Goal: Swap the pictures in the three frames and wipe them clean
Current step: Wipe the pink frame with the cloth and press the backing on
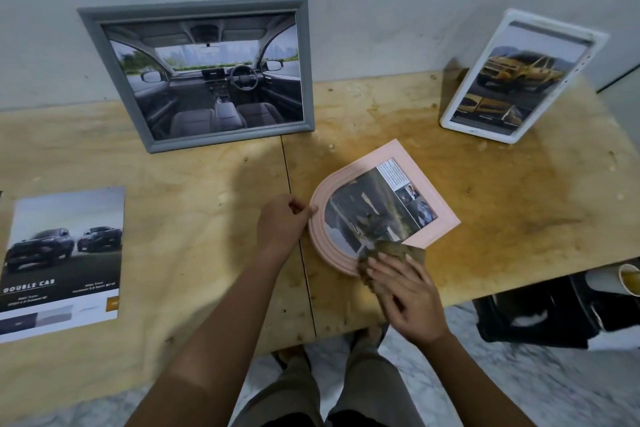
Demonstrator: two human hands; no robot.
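Note:
A pink arched frame lies flat on the wooden table, holding a dark road picture. My left hand grips its rounded left edge. My right hand presses a brown cloth with straight fingers onto the frame's lower edge. A grey frame with a car-interior picture leans on the wall at the back. At the back right a white frame with a yellow-car picture stands upright. A loose car brochure page lies at the left.
The table's front edge runs just before my legs, and a seam crosses its top. On the floor at the right sit a black object and a paper cup. The grey wall closes the back.

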